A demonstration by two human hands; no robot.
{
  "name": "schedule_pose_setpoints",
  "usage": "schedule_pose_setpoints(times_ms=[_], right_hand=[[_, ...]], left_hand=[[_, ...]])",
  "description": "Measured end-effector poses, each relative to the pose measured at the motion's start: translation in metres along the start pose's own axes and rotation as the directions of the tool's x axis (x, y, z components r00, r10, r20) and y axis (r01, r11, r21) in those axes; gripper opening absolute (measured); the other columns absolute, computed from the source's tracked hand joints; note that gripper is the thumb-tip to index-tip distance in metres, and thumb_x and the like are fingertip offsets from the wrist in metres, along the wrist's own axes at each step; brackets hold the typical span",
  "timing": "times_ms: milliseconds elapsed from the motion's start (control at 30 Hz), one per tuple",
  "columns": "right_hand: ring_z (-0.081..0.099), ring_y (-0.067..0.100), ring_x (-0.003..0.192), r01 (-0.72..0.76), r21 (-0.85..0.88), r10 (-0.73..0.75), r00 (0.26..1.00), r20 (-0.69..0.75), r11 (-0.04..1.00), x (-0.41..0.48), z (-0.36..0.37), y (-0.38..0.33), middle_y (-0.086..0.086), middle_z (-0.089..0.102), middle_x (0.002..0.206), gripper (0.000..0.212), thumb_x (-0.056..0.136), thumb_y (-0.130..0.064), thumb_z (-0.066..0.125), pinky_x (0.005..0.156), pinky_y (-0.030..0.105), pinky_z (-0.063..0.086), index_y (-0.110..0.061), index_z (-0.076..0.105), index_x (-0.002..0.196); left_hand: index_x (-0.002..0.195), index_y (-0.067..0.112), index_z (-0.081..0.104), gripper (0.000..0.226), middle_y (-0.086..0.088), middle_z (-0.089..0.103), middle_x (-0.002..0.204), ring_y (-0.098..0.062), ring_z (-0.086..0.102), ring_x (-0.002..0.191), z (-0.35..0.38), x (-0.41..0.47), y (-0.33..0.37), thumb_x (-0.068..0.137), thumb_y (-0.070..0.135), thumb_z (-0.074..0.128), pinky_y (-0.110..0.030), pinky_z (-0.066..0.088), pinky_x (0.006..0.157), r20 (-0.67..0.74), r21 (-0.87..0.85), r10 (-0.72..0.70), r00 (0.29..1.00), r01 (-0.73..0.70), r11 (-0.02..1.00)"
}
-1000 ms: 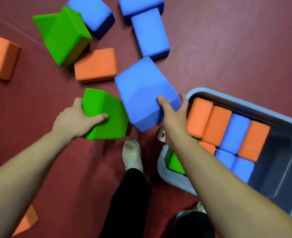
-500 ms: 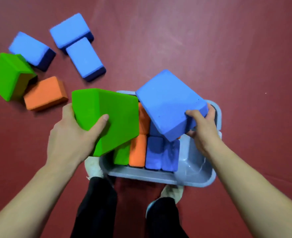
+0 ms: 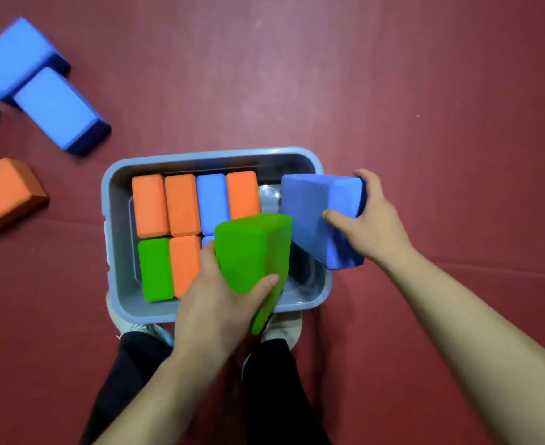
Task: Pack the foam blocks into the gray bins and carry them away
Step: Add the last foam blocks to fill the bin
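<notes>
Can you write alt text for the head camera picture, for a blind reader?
A person holds a green foam block in the left hand and a blue foam block in the right hand over a gray bin partly filled with blocks. Loose blocks lie on the red floor.

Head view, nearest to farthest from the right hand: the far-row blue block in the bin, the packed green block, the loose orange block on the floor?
From the right hand:
1. far-row blue block, inside the gray bin, right of centre.
2. packed green block, bin's near-left corner.
3. loose orange block, floor, far left.
</notes>
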State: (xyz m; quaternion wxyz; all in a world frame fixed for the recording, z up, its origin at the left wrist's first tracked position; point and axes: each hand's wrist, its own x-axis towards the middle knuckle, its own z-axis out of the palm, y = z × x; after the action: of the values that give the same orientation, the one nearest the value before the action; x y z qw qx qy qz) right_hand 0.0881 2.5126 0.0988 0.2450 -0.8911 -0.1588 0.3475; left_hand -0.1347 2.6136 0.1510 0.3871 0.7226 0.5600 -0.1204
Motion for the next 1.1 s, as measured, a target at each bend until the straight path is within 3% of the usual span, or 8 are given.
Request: schedule_pose_setpoints(times_ms=[133,367,733,867,1100], right_hand=[[0.056,0.037,0.117,0.057,-0.125,-0.054,0.998,0.025,0.99,0.033,0.014,-0.015,0.013,0.058,0.133,0.081,0.08,-0.048,0.071,0.092,0.042,0.046,-0.028,0.031,0.147],[0.055,0.037,0.118,0.077,-0.213,-0.06,0.994,0.088,0.974,0.087,0.056,-0.047,0.014,0.057,0.134,0.085,0.08,-0.057,0.069,0.091,0.041,0.046,-0.02,0.032,0.147],[0.057,0.035,0.117,0.118,-0.276,-0.09,0.99,0.112,0.954,0.113,0.12,-0.035,0.016,0.06,0.128,0.082,0.08,-0.056,0.071,0.086,0.038,0.044,-0.013,0.036,0.14],[0.057,0.033,0.115,0.122,-0.251,-0.1,0.99,0.096,0.96,0.116,0.117,-0.033,0.012,0.062,0.125,0.077,0.078,-0.057,0.071,0.082,0.034,0.041,-0.013,0.04,0.134],[0.056,0.031,0.116,0.119,-0.232,-0.102,0.991,0.083,0.965,0.114,0.107,-0.032,0.007,0.06,0.129,0.079,0.079,-0.058,0.07,0.079,0.031,0.037,-0.016,0.039,0.139]], left_hand=[[0.141,0.028,0.027,0.096,-0.003,0.065,0.12,-0.031,0.062,0.11,0.024,0.001,-0.005,0.067,0.069,0.073,-0.04,0.049,0.084,-0.007,0.01,-0.014,1.0,0.014,1.0],[0.143,0.032,0.026,0.099,0.003,0.063,0.125,-0.027,0.062,0.113,0.049,-0.012,-0.016,0.065,0.073,0.072,-0.038,0.047,0.088,0.031,0.036,-0.094,0.995,0.093,0.995],[0.137,0.02,0.031,0.093,-0.002,0.061,0.12,-0.029,0.063,0.108,0.092,0.014,0.028,0.071,0.076,0.064,-0.038,0.047,0.084,0.049,0.092,-0.118,0.992,0.113,0.989],[0.134,0.021,0.029,0.092,-0.002,0.061,0.122,-0.03,0.062,0.109,0.084,0.01,0.023,0.07,0.077,0.064,-0.038,0.046,0.084,0.072,0.107,-0.158,0.985,0.15,0.983],[0.125,0.026,0.034,0.083,0.002,0.064,0.111,-0.03,0.063,0.103,0.043,-0.007,0.012,0.069,0.079,0.063,-0.036,0.043,0.077,-0.029,0.146,-0.173,0.985,0.175,0.974]])
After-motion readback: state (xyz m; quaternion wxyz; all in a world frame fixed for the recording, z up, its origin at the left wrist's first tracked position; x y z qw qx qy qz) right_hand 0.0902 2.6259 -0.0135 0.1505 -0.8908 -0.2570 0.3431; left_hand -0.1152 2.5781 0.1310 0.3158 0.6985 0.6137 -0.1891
